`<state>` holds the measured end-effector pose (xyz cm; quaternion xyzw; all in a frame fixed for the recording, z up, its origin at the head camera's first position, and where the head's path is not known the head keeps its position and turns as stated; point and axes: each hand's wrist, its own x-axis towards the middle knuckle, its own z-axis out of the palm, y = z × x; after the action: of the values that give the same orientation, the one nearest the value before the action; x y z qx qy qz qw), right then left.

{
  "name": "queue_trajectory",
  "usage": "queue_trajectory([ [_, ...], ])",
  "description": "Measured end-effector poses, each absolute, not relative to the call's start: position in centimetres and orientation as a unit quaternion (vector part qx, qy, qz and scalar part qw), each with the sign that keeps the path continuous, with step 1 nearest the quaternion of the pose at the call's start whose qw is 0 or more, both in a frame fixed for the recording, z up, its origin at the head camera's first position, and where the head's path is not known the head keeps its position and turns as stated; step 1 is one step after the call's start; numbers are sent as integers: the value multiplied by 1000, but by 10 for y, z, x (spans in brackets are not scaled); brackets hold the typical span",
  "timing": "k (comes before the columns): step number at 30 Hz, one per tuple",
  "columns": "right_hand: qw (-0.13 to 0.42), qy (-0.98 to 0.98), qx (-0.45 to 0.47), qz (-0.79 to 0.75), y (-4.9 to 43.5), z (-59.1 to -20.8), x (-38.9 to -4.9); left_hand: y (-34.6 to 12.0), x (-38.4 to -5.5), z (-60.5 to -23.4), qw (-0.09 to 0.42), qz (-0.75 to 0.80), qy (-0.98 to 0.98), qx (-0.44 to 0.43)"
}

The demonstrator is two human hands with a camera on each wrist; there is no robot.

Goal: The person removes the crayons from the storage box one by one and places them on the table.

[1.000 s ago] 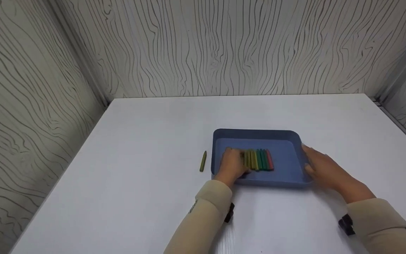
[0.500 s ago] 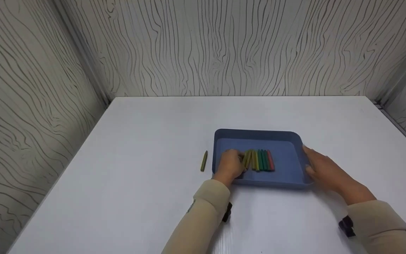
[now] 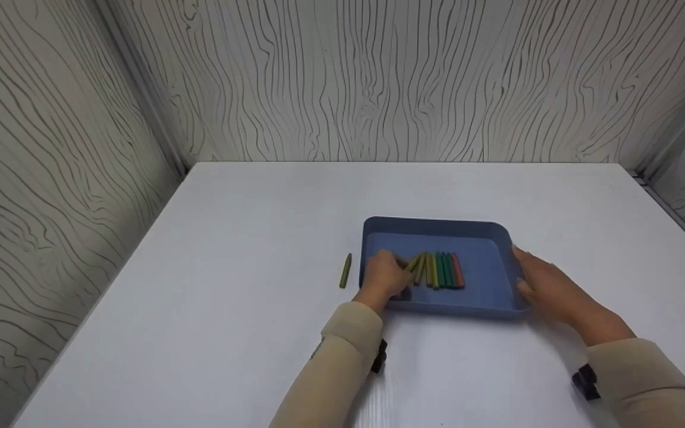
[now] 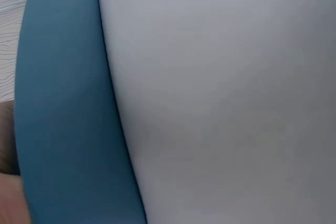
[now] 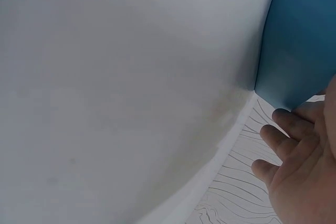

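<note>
In the head view a shallow blue tray (image 3: 473, 252) stands on the white table. Inside it lies a row of crayons, with a red one (image 3: 457, 270) on the right, then green ones (image 3: 445, 270), a yellow one (image 3: 436, 271) and olive ones (image 3: 428, 272). My left hand (image 3: 385, 273) is in the tray, its curled fingers at the leftmost olive crayon (image 3: 413, 261), which slants; the hand hides part of it. My right hand (image 3: 547, 285) touches the tray's right wall from outside, with extended fingers (image 5: 286, 140) in the right wrist view.
Another olive crayon (image 3: 346, 271) lies on the table (image 3: 229, 267) just left of the tray. Patterned panels (image 3: 366, 83) rise behind the table and at the sides. A small black device (image 3: 585, 380) sits at each sleeve.
My left hand has shifted slightly left inside the tray. The left-end olive crayons now fan out and slant more than before. The right hand stays at the tray's wall.
</note>
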<state>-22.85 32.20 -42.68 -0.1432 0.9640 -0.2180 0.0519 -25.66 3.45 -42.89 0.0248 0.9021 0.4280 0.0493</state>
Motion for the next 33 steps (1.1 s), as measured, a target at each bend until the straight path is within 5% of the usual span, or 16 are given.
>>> queue_trajectory([
  [22, 40, 962, -159, -219, 321, -425, -230, -28, -254, -407, -58, 489, 870, 11],
  [33, 41, 964, -155, -212, 322, -426, -230, -56, -254, -417, -64, 479, 875, -25],
])
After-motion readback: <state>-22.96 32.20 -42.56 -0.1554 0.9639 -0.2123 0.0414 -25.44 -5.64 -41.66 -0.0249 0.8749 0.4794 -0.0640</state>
